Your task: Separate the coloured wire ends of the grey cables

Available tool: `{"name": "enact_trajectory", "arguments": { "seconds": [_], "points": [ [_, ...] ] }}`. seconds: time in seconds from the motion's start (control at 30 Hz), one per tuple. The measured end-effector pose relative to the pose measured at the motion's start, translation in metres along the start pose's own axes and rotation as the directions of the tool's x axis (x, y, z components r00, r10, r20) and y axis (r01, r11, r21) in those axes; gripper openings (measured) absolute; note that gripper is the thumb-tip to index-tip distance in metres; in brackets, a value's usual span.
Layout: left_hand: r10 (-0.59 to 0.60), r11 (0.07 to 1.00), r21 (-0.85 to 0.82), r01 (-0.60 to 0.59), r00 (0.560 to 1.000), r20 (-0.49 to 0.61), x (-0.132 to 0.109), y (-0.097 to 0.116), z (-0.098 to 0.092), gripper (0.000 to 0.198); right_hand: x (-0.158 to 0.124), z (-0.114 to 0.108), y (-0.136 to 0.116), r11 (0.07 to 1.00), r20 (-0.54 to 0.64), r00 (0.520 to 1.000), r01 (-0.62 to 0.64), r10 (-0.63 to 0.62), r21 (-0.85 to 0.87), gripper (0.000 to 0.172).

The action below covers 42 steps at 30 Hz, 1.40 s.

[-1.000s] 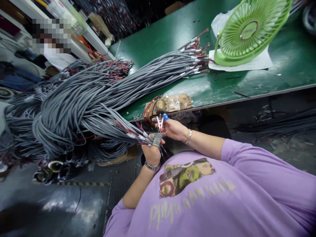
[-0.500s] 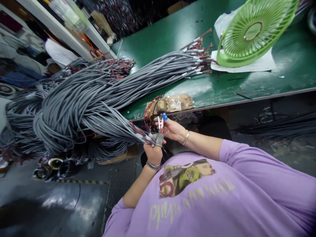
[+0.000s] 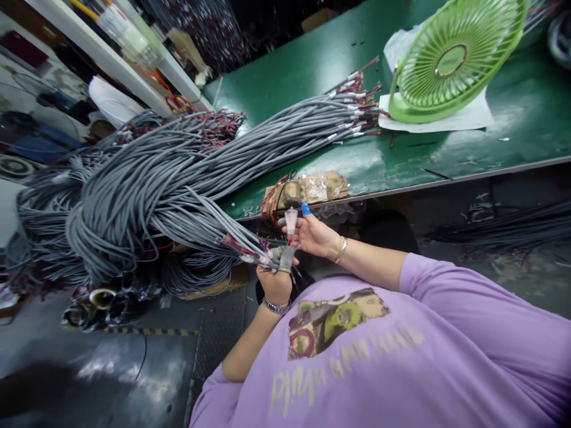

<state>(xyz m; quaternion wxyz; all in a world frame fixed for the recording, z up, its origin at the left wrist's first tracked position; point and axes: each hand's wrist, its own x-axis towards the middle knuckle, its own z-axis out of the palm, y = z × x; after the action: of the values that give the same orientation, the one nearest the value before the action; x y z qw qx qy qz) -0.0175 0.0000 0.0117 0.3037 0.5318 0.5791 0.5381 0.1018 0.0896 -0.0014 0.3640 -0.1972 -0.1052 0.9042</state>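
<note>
My left hand (image 3: 275,277) is closed around the ends of several grey cables (image 3: 209,223) that fan out from a big heap at the left; its thumb is wrapped in grey tape. My right hand (image 3: 313,233), with a blue cap on one fingertip, pinches a small pale pink clip-like tool (image 3: 291,221) right above the coloured wire ends sticking out of my left hand. Both hands are held just below the edge of the green table (image 3: 401,166).
A taped brown block (image 3: 307,188) with red wires sits at the table edge above my hands. A second cable bundle (image 3: 303,122) lies across the table toward a green fan (image 3: 450,59) on white paper. Another person's white sleeve (image 3: 111,101) shows far left, by shelves.
The pink tool's jaws, apart before, now look closed into one piece. My left hand has sunk slightly with the cable ends. The view shifted a little.
</note>
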Motion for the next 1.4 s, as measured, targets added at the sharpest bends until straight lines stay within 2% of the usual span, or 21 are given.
{"name": "enact_trajectory", "arguments": {
  "seconds": [0.17, 0.23, 0.47, 0.77, 0.9, 1.0, 1.2, 1.4],
  "points": [
    [0.023, 1.000, 0.022, -0.022, 0.997, -0.069, 0.000, -0.001, 0.003, 0.029, -0.004, 0.001, -0.005, 0.998, 0.012, 1.000, 0.030, -0.029, -0.047, 0.029],
    [0.035, 0.999, 0.019, -0.033, 0.995, -0.093, 0.001, -0.005, 0.005, 0.030, -0.004, 0.000, -0.005, 0.996, 0.002, 0.999, 0.050, -0.050, -0.070, 0.026],
    [0.012, 1.000, 0.016, -0.011, 0.996, -0.084, 0.003, -0.009, 0.010, 0.024, 0.005, -0.011, 0.002, 0.973, -0.002, 0.989, 0.145, -0.148, -0.180, 0.034],
    [0.020, 1.000, 0.018, -0.018, 0.996, -0.093, 0.006, -0.011, 0.012, 0.024, 0.008, -0.003, 0.000, 0.986, 0.025, 0.995, 0.098, -0.096, -0.137, 0.040],
    [0.025, 1.000, 0.014, -0.024, 0.992, -0.120, 0.006, -0.013, 0.011, 0.025, 0.013, -0.007, 0.005, 0.943, 0.000, 0.976, 0.212, -0.219, -0.258, 0.049],
    [0.031, 0.999, 0.028, -0.029, 0.996, -0.088, 0.006, -0.011, 0.010, 0.023, 0.016, -0.009, 0.008, 0.901, -0.030, 0.947, 0.295, -0.321, -0.319, 0.050],
    [0.021, 0.999, 0.036, -0.018, 0.997, -0.076, 0.005, -0.006, 0.010, 0.022, 0.015, -0.001, 0.006, 0.967, -0.040, 0.975, 0.209, -0.217, -0.145, 0.046],
    [0.041, 0.998, 0.054, -0.036, 0.995, -0.090, 0.005, -0.011, 0.009, 0.021, 0.012, 0.008, 0.005, 0.985, -0.096, 0.980, 0.172, -0.173, -0.023, 0.041]
  ]
}}
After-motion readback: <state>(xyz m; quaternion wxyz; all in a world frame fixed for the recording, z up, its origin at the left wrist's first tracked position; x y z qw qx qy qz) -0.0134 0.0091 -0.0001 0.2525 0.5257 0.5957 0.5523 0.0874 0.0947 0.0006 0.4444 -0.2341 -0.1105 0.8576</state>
